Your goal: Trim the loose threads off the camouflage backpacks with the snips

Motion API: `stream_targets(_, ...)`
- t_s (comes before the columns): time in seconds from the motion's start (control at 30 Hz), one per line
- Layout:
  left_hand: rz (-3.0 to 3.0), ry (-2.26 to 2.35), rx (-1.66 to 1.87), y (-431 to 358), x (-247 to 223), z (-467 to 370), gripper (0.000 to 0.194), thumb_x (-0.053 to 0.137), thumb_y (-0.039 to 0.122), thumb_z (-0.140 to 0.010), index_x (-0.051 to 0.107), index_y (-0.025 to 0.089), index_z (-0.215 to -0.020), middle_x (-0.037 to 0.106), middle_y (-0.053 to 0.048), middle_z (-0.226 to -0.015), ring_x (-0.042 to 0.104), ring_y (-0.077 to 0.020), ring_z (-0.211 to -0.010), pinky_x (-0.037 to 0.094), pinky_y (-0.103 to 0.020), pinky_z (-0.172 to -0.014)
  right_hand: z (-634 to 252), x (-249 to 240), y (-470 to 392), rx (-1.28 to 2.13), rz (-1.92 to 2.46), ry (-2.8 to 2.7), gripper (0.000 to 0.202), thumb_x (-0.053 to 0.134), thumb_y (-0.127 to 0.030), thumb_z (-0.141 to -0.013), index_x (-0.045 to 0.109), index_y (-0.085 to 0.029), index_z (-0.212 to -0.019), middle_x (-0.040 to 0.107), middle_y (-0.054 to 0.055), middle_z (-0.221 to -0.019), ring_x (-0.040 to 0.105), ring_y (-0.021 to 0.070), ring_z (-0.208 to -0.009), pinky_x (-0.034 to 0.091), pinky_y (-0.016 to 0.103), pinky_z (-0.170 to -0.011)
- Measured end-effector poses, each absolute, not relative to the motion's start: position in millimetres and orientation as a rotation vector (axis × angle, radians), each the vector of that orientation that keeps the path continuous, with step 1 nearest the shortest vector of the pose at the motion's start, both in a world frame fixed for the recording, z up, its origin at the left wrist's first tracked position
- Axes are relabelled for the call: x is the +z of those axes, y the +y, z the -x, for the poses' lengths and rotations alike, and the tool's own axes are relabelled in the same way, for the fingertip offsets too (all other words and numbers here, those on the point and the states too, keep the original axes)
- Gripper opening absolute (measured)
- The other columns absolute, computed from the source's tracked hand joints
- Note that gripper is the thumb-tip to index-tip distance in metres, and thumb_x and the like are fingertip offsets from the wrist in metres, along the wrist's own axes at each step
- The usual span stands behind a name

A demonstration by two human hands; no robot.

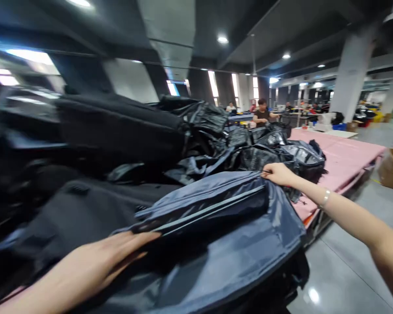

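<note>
Head view: a worker's left hand [118, 248] lies flat, fingers spread, pressing the near end of a folded blue-grey jacket [216, 218] at the near right of a pink-covered desk [343, 161]. The right hand [278, 173], its grip pinched shut on the jacket's far edge, holds the fabric taut. Heaped black garments [118, 131] crowd the left and far side. The slick cloth overhangs the desk edge; a loosened pinch could likely let it slide toward the floor [347, 270]. A seated person [262, 114] works far off.
</note>
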State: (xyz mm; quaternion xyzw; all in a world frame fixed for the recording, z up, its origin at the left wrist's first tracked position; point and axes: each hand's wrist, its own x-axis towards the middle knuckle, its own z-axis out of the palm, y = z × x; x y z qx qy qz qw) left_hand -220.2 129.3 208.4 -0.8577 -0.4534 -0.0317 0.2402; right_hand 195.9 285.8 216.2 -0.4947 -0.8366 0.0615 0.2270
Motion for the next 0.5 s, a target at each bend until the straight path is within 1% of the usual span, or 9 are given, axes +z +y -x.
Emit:
stream_targets(0.03,2.399,-1.267,-0.113,121,214,216,0.037,0.032,0.019,-0.086,0.061,0.029,-0.107,0.069,0.001,-0.097,0.062,-0.0096,-0.083,0.046,-0.015,-0.072,-197,217,281,0.148,1.344,-2.317,0.019,0.050,-0.025,-0.082,0.068,-0.018,-0.081,0.069,0.005,-0.081,0.061,0.0174,-0.075,0.040,0.025,-0.065)
stream_targets(0.07,2.374,-1.277,-0.219,116,219,211,0.035,0.032,0.020,-0.087,0.063,0.025,-0.101,0.069,-0.001,-0.096,0.061,-0.0111,-0.085,0.046,-0.017,-0.073,-198,219,276,0.109,1.346,-2.319,0.019,0.051,-0.026,-0.080,0.068,-0.018,-0.082,0.069,0.006,-0.080,0.061,0.0190,-0.074,0.040,0.026,-0.063)
stream_targets(0.1,2.291,-1.347,-0.308,114,223,206,0.031,0.035,0.026,-0.087,0.064,0.022,-0.098,0.068,-0.004,-0.095,0.060,-0.0141,-0.087,0.046,-0.021,-0.077,-199,221,271,-0.007,1.379,-2.298,0.018,0.052,-0.026,-0.078,0.068,-0.021,-0.083,0.069,0.004,-0.081,0.062,0.0199,-0.076,0.041,0.026,-0.063)
stream_targets(0.13,2.195,-1.448,-0.385,115,226,202,0.030,0.038,0.031,-0.087,0.064,0.020,-0.096,0.067,-0.006,-0.098,0.058,-0.0176,-0.092,0.045,-0.026,-0.082,-198,223,266,-0.095,1.346,-2.313,0.018,0.052,-0.023,-0.076,0.068,-0.022,-0.085,0.070,0.003,-0.084,0.062,0.0199,-0.079,0.041,0.026,-0.064)
stream_targets(0.17,2.150,-1.532,-0.444,119,229,200,0.031,0.040,0.036,-0.086,0.065,0.019,-0.093,0.066,-0.007,-0.098,0.057,-0.0200,-0.092,0.044,-0.029,-0.084,-196,226,261,-0.145,1.271,-2.340,0.020,0.053,-0.020,-0.074,0.068,-0.024,-0.088,0.070,0.002,-0.088,0.062,0.0191,-0.081,0.042,0.025,-0.067)
stream_targets(0.23,2.157,-1.795,-0.550,129,232,201,0.030,0.043,0.040,-0.082,0.065,0.019,-0.082,0.067,-0.005,-0.087,0.059,-0.0192,-0.082,0.044,-0.027,-0.076,-186,230,253,-0.164,1.070,-2.433,0.027,0.053,-0.016,-0.072,0.067,-0.024,-0.093,0.069,0.001,-0.095,0.062,0.0164,-0.085,0.043,0.023,-0.071)
stream_targets(0.3,2.210,-2.079,-0.640,141,233,207,0.030,0.047,0.043,-0.078,0.065,0.020,-0.077,0.068,-0.001,-0.077,0.059,-0.0168,-0.072,0.043,-0.023,-0.067,-169,232,247,-0.119,0.897,-2.550,0.029,0.053,-0.014,-0.072,0.067,-0.025,-0.096,0.068,0.001,-0.097,0.062,0.0145,-0.086,0.044,0.022,-0.072)
stream_targets(0.33,2.241,-2.184,-0.684,145,234,210,0.030,0.049,0.045,-0.076,0.065,0.019,-0.077,0.067,-0.001,-0.075,0.059,-0.0164,-0.071,0.042,-0.023,-0.066,-160,233,244,-0.107,0.848,-2.605,0.030,0.052,-0.013,-0.072,0.067,-0.025,-0.096,0.068,0.001,-0.097,0.063,0.0143,-0.085,0.044,0.022,-0.071)
stream_targets(0.5,2.438,-2.338,-0.943,151,237,220,0.039,0.055,0.050,-0.068,0.067,0.014,-0.077,0.068,-0.004,-0.076,0.059,-0.0183,-0.074,0.043,-0.025,-0.070,-119,232,239,-0.090,0.749,-2.695,0.032,0.047,-0.010,-0.073,0.067,-0.024,-0.095,0.068,0.003,-0.096,0.063,0.0161,-0.087,0.044,0.024,-0.071)
